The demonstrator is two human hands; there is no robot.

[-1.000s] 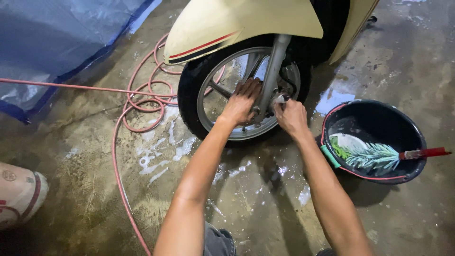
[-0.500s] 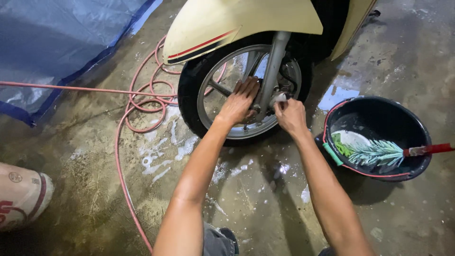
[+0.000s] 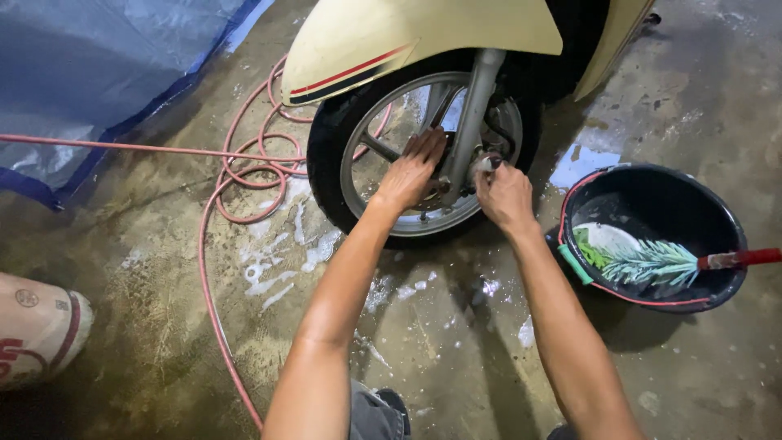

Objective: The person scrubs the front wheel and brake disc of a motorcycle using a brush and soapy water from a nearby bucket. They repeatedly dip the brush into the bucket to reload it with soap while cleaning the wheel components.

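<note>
Your left hand (image 3: 414,173) lies flat and open on the spokes of the scooter's front wheel (image 3: 423,151), fingers spread toward the hub, just left of the grey fork (image 3: 472,106). Your right hand (image 3: 505,195) sits on the other side of the fork, clenched around a small pale thing (image 3: 486,164) pressed against the hub; you cannot tell what it is. The wheel stands upright under the cream fender (image 3: 415,41), straight ahead of both arms. To your right, well apart from the wheel, a black bucket (image 3: 717,212) rests on the wet concrete floor (image 3: 423,326) with a brush (image 3: 652,262) lying in it, red handle over the rim. A pink hose (image 3: 244,175) coils on the floor to the wheel's left.
</note>
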